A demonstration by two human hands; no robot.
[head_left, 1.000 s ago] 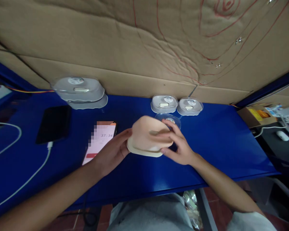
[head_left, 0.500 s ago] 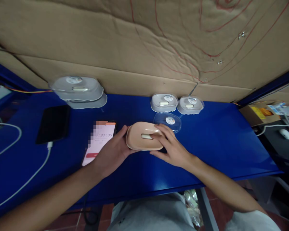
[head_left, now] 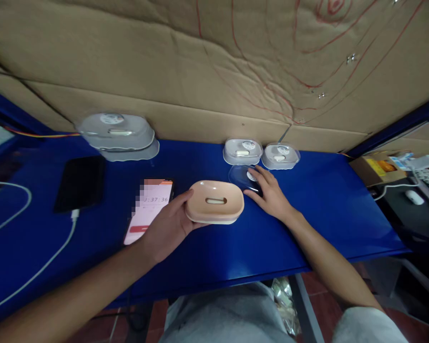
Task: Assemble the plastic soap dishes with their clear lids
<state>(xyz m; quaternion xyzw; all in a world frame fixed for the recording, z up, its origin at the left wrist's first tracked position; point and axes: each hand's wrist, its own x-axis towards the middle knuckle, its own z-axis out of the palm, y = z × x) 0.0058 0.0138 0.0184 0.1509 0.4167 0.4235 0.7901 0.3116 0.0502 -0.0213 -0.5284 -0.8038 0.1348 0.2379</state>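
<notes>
My left hand [head_left: 171,224] grips the left end of a peach oval dish [head_left: 200,193], which is held above the blue table and has a slot with a pale piece in its middle. To the right, my right hand [head_left: 270,193] reaches over a clear lid [head_left: 239,176] with a round sticker, its fingers spread across the lid's right side. Whether the fingertips grip the lid's edge is hard to tell. Behind the lid stand two small grey lidded dishes, one on the left [head_left: 232,155] and one on the right [head_left: 271,161].
Stacked grey lidded dishes [head_left: 136,136] stand at the back left. A lit phone [head_left: 152,209] lies beside my left wrist, and a dark device [head_left: 79,183] with a white cable [head_left: 62,250] is further left. Brown cardboard [head_left: 128,62] backs the blue table [head_left: 329,209].
My right hand has let go of the peach dish and moved right and back to the clear lid. My left hand still holds the dish in nearly the same place.
</notes>
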